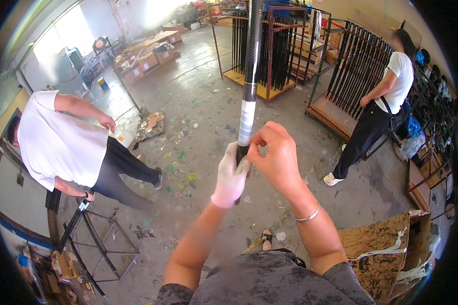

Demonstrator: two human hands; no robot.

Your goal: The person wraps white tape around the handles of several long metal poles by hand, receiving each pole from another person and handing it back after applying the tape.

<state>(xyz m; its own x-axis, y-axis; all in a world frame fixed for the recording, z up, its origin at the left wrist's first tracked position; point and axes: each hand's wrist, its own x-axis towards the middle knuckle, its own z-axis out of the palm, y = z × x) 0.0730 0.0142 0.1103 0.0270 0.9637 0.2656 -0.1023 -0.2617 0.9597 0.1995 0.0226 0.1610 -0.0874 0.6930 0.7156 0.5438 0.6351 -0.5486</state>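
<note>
A long black pole (251, 61) rises through the middle of the view, with a glossy white wrapped band (246, 123) on its lower part. Around the pole just below that band, my left hand (230, 175), in a thin white glove, is closed. My right hand (275, 155) is bare, with a bangle at its wrist. Its thumb and forefinger are pinched together against the pole's right side, right by the band's lower end. Whatever sits between those fingertips is too small to make out.
Racks of upright black poles (269, 56) and a slanted rack (348, 76) stand ahead. One person (68, 137) is at left beside a low metal frame (104, 244), another (387, 96) at right. A torn cardboard box (374, 249) is near my right; cartons (147, 62) lie far back.
</note>
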